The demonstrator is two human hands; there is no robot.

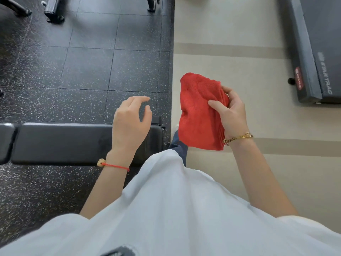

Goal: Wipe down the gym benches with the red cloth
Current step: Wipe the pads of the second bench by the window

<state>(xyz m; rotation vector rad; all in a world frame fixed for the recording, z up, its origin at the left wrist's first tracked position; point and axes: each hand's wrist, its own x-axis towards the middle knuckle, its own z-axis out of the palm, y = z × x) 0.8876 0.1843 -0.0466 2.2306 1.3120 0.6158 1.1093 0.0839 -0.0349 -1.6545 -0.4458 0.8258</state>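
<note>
1. Right hand [232, 111] grips the red cloth [200, 112] — thumb pressed across the front of the fabric, fingers curled round its right edge. Cloth is bunched and folded, hanging down from the grip, held in the air over the pale floor [239, 43] and just right of the edge of the dark flooring.
2. Left hand [131, 122] holds nothing. Fingers loosely curved and spread, palm down, hovering above the near end of the bench; whether it touches the pad cannot be told.
3. The two hands are apart, the cloth's left edge lying between them.
4. Gym bench [62, 143] — black padded top, lying crosswise at left, its right end under the left hand. A gap at far left divides it from a second pad section [6, 141].
5. Bench stands on black speckled rubber tiles [88, 67]. The tiles meet the pale floor in a straight line running up the middle of the view.
6. Left wrist wears a red string bracelet [115, 165] with a small pale bead. Right wrist wears a gold bracelet [238, 138].
7. White shirt [175, 209] fills the lower part of the view; a dark trouser leg [180, 148] shows just below the cloth.
8. Upper right: end of a dark treadmill [317, 52] with a red label, on the pale floor, well apart from the cloth.
9. Top left: black metal equipment feet [53, 12] on the rubber tiles.
</note>
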